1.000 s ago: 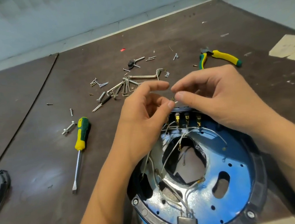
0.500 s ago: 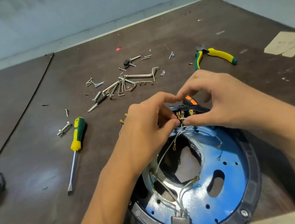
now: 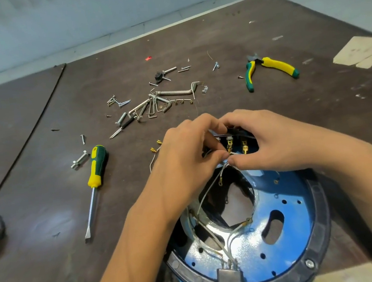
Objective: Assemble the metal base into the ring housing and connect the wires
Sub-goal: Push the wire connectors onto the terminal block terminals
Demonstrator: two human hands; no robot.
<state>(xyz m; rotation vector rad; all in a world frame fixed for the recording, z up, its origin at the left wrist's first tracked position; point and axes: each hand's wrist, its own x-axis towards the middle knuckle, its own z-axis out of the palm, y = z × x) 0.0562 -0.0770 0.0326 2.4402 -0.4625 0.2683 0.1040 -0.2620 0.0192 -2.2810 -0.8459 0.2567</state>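
Two hands on one skinny white wire [image 3: 232,153] here. The left hand [image 3: 188,154] and right hand [image 3: 268,142] both pinch its end with their fingertips, right at the brass terminals [image 3: 245,149] on the far edge of the ring housing [image 3: 322,219]. The blue metal base [image 3: 301,232] already sits inside the housing, near right on the table.

My guess is the wire's light, floppy and easy to kink, so grab it just behind the connector, not mid-span. The terminals look thin and bendy, so push straight on. Pliers [image 3: 270,66] are at far right if your fingers slip.
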